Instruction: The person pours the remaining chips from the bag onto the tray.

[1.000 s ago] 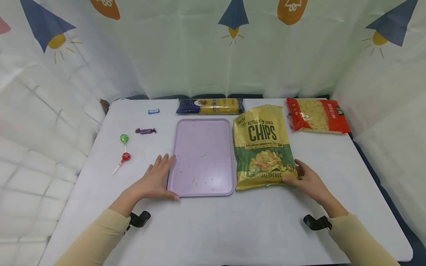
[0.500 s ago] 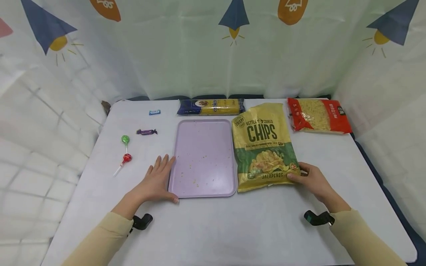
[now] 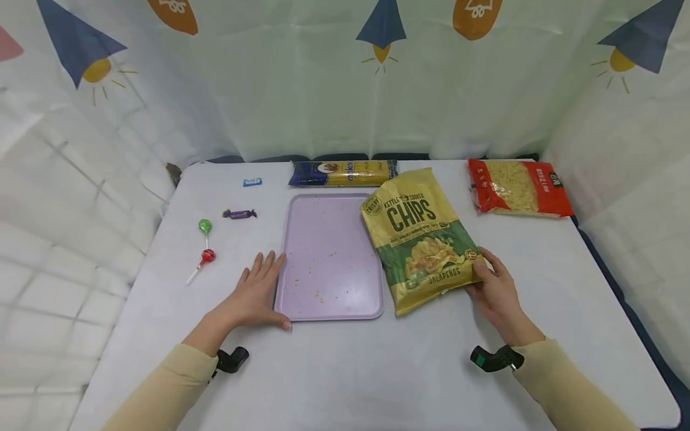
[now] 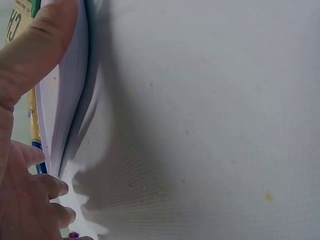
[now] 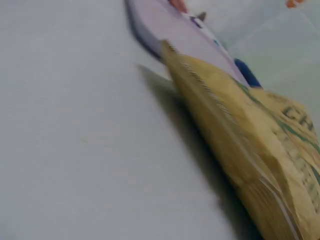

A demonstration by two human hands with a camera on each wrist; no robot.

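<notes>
In the head view a yellow and green bag of chips [image 3: 417, 239] leans left, its upper left corner over the lilac tray [image 3: 334, 257]. My right hand [image 3: 495, 293] grips the bag's lower right corner, thumb on the front and fingers behind it. The right wrist view shows the bag's crimped bottom edge raised over a shadow on the white table. My left hand [image 3: 250, 296] lies spread at the tray's left side, thumb at the near left corner, fingertips along the edge. Small yellow crumbs are scattered on the tray.
Behind the tray lies a blue and yellow pasta packet [image 3: 345, 173]. A red packet of noodles [image 3: 520, 187] sits at the back right. To the left are a green lollipop [image 3: 205, 226], a red lollipop [image 3: 207, 256], a purple wrapped candy [image 3: 239, 214] and a small blue packet [image 3: 252, 182].
The bag of chips has tilted to the left, its top now overlapping the tray's right edge. My right hand has turned with it and holds its corner. The left hand stays in place.
</notes>
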